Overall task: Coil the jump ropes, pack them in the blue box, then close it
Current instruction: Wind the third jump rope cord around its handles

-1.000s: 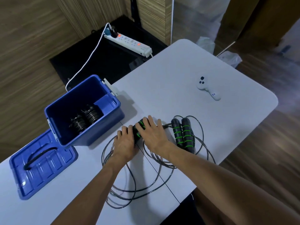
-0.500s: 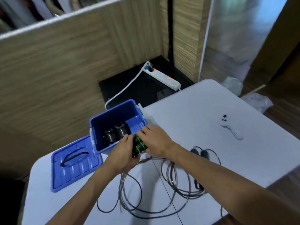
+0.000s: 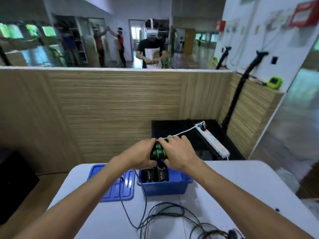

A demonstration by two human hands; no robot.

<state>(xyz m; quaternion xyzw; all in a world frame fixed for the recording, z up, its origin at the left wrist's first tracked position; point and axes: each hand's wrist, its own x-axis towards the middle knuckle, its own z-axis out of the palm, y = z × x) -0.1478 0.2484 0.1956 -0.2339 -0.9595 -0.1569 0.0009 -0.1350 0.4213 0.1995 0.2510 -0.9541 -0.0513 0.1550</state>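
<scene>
Handles (image 3: 158, 153) at frame centre are gripped by left hand (image 3: 138, 156) and right hand (image 3: 177, 155) above blue box (image 3: 164, 186).

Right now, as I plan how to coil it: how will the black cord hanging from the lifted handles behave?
Probably floppy: the cord hangs slack from the handles both hands grip, sagging past the blue box. Likely springy, since it lies in open loops on the table. It may snag the other rope's loops.

We see black, green-ringed rope handles (image 3: 158, 153) raised above open blue box (image 3: 164, 186); lid (image 3: 114, 185) flat at box's 9 o'clock; cord (image 3: 172, 219) loose on counter.
</scene>
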